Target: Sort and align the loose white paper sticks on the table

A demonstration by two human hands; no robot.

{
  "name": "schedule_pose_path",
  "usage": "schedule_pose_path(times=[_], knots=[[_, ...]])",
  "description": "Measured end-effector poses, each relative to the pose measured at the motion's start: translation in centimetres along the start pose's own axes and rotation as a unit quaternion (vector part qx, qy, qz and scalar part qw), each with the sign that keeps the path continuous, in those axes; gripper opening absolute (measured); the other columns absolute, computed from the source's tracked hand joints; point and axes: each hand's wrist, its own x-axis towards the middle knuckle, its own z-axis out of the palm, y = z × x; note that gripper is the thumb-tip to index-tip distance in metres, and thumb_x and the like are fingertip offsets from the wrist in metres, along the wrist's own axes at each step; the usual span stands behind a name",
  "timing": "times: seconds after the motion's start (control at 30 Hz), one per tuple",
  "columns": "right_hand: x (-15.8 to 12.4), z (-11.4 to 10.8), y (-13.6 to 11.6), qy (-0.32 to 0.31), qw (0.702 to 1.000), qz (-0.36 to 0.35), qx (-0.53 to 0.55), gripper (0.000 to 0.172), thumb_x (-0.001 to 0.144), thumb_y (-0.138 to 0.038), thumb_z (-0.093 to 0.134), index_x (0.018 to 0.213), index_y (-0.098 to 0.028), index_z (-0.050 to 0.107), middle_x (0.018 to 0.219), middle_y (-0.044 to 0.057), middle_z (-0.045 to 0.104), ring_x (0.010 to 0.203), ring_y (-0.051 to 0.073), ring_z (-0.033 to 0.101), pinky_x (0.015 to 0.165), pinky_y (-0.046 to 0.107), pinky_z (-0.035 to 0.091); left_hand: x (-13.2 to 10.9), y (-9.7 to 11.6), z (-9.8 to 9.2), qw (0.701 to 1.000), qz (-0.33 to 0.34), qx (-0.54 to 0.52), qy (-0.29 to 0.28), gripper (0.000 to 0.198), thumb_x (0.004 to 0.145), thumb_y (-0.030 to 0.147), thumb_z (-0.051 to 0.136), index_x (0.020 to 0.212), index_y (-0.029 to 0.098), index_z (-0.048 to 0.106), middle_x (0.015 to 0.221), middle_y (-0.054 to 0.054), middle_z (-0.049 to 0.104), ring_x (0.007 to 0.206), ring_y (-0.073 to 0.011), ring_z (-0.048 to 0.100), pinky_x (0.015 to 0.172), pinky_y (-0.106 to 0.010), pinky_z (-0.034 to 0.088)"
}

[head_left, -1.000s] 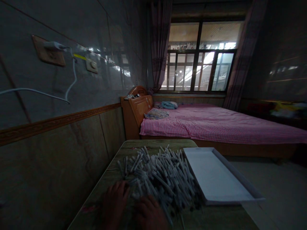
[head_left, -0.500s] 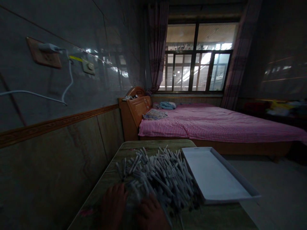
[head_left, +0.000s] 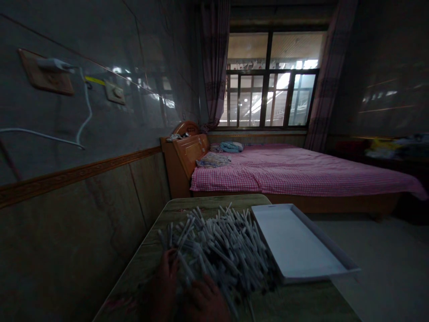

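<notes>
A large heap of slim, pale pen-like sticks (head_left: pixel 231 241), several with dark ends, lies loosely piled on the table. At the heap's near left edge, my left hand (head_left: pixel 166 273) has its fingers bent together around a stick; the dim light blurs the exact grip. My right hand (head_left: pixel 206 297) rests at the front of the heap, fingers a little apart and touching the nearest sticks. I see nothing held in it, though its palm is hidden. Right of the heap lies a shallow white tray (head_left: pixel 301 246), touching or nearly touching the sticks.
The green marbled table (head_left: pixel 140 268) stands along the tiled wall (head_left: pixel 100 214). Part of the tray overhangs its right edge. Beyond is a bed (head_left: pixel 301 174) with a pink checked cover. A socket with a plugged-in charger (head_left: pixel 53 65) and white cable is on the left wall.
My left hand has moved forward and slightly right into the sticks, its fingers closing. My right hand has shifted slightly left and down. The whole view has swung a little to the right.
</notes>
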Motion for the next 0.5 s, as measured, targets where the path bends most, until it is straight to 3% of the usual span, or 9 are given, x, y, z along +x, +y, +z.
schedule_pose_path(times=[0.1, 0.2, 0.37, 0.5], knots=[[-0.8, 1.4, -0.2, 0.006, 1.000, 0.006, -0.003, 0.014, 0.094, -0.041, 0.070, 0.093, -0.028, 0.073, 0.097, -0.001, 0.081, 0.097, 0.022, 0.074, 0.099, 0.041, 0.056, 0.7, -0.7, 0.1, 0.994, -0.050, -0.092, 0.043, 0.021, 0.084, 0.043, 0.052, 0.098, 0.028, 0.058, 0.099, -0.012, 0.079, 0.095, -0.0318, 0.076, 0.082, -0.042, 0.056], [-0.9, 1.8, -0.4, -0.010, 1.000, 0.017, -0.003, 0.012, 0.092, -0.039, 0.072, 0.091, -0.027, 0.072, 0.095, 0.000, 0.081, 0.099, 0.023, 0.073, 0.098, 0.042, 0.056, 1.2, -1.1, 0.0, 0.989, -0.067, -0.127, 0.040, 0.021, 0.084, 0.044, 0.047, 0.096, 0.028, 0.056, 0.093, -0.011, 0.079, 0.090, -0.0318, 0.077, 0.082, -0.044, 0.058], [-0.1, 0.1, 0.0, -0.036, 0.999, -0.001, -0.004, 0.007, 0.090, -0.034, 0.076, 0.092, -0.028, 0.073, 0.098, -0.001, 0.080, 0.100, 0.022, 0.071, 0.101, 0.041, 0.054, 0.9, -1.0, 0.4, 0.978, -0.071, -0.197, 0.023, 0.025, 0.077, 0.047, 0.058, 0.093, 0.028, 0.062, 0.096, -0.009, 0.080, 0.101, -0.0323, 0.076, 0.097, -0.045, 0.055], [0.3, -0.4, 0.4, 0.011, 1.000, 0.010, -0.019, 0.008, 0.090, -0.034, 0.075, 0.091, -0.026, 0.072, 0.100, -0.001, 0.081, 0.102, 0.024, 0.071, 0.100, 0.043, 0.055, 0.3, -0.8, 1.2, 0.945, -0.100, -0.312, -0.017, 0.026, 0.078, 0.047, 0.060, 0.095, 0.028, 0.064, 0.095, -0.006, 0.081, 0.099, -0.0288, 0.077, 0.093, -0.041, 0.059]])
